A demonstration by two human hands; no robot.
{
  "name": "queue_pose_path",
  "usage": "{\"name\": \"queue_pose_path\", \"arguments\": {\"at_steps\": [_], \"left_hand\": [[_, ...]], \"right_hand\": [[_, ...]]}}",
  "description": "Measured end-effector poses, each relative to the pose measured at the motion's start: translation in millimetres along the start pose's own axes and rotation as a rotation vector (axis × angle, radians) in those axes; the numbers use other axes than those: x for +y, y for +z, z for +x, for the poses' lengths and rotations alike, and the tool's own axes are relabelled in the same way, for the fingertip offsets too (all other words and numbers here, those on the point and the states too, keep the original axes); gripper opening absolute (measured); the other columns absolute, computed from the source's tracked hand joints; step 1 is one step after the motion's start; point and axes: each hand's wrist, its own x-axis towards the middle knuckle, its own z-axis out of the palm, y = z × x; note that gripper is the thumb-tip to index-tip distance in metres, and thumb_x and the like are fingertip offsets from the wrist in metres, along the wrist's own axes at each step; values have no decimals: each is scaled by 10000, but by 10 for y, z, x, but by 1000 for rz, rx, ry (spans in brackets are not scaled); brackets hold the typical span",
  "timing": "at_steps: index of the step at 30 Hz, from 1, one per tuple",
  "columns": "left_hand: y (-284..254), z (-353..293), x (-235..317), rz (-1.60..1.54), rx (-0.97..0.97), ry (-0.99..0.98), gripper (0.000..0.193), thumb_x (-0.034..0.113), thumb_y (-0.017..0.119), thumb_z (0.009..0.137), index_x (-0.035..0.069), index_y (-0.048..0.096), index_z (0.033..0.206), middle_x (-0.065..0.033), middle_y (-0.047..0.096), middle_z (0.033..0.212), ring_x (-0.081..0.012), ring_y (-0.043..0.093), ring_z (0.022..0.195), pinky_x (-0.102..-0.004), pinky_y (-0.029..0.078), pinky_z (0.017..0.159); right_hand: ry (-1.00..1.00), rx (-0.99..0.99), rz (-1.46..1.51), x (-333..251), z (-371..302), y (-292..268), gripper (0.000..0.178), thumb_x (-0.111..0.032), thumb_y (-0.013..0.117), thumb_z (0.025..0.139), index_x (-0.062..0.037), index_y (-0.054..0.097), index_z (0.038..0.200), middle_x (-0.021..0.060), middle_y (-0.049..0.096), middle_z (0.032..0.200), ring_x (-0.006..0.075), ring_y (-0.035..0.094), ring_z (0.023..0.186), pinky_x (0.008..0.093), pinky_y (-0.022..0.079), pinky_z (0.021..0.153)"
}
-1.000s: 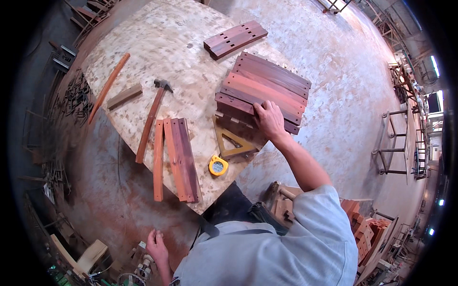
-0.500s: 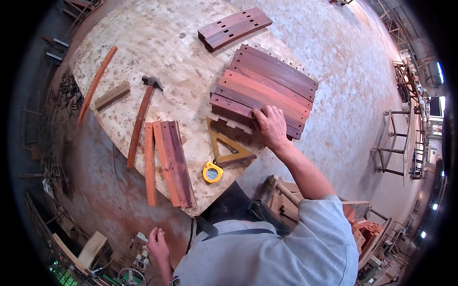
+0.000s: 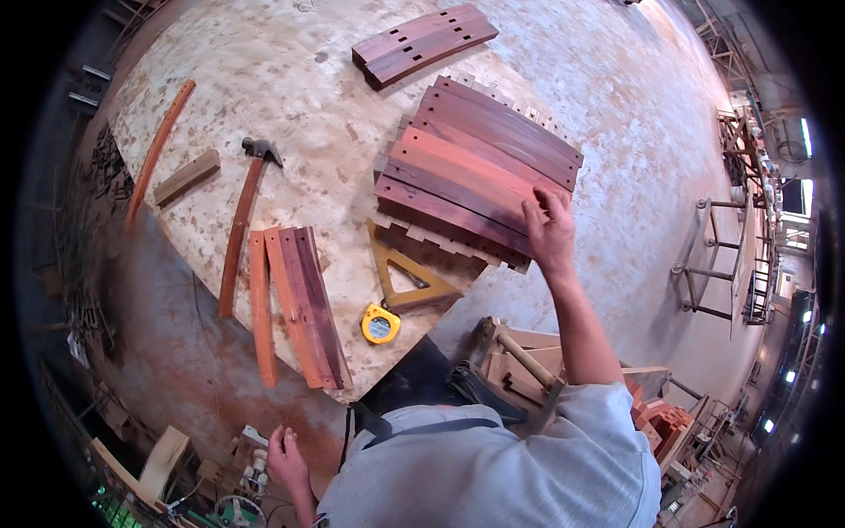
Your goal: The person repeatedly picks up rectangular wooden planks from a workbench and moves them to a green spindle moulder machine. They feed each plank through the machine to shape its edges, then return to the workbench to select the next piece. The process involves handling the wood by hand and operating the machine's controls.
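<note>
Your right hand [image 3: 550, 231] rests with spread fingers on the near right edge of the slatted panel [image 3: 480, 172], which looks mostly assembled. Loose slats [image 3: 299, 304] wait at left. Your left hand [image 3: 286, 458] hangs low, fingers loosely apart, empty.

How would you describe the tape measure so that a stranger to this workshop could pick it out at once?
Start at the big chipboard table and go to its near edge. There a yellow triangular square lies flat beside the slatted red wood panel. Just below it sits the tape measure, the only small, round, yellow thing among long wooden strips.
</note>
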Motion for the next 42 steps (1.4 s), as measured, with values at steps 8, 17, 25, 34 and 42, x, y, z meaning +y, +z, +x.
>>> {"name": "queue_pose_path", "arguments": {"at_steps": [8,17,25,34,42], "left_hand": [[50,2,174,96,40,64,240,96,551,893,-63,573,1071,-111,628,933,-148,610,804,-268,497,718],[23,-170,69,243,78,43,266,139,584,865,-64,597,1036,-157,647,949,-202,615,848,-310,487,766],[105,-133,209,298,33,46,260,137,577,860,-46,598,1045,-174,647,968,-239,626,871,-329,487,783],[-164,-54,228,428,50,167,270,73,560,833,-64,567,1066,-183,638,964,-256,626,860,-335,491,773],[-255,-421,256,532,1,32,376,314,532,869,21,594,1097,-252,586,915,-410,542,894,-471,430,789]], "right_hand": [[-86,-9,81,-135,1022,140,241,-131,628,816,29,605,995,168,603,913,266,611,813,331,488,736],[30,-88,166,-99,895,173,257,-128,618,825,28,603,1029,147,629,922,215,630,815,302,497,735],[186,21,296,336,859,86,274,-123,623,828,22,600,1059,132,649,941,174,624,843,281,493,754],[-375,-461,-232,-755,2050,1376,211,-243,590,805,-124,658,965,84,637,1014,286,554,1024,363,465,864],[-129,-663,-640,-940,2447,2175,322,-187,609,779,-74,633,1079,152,604,1120,315,540,1088,393,474,869]]}}
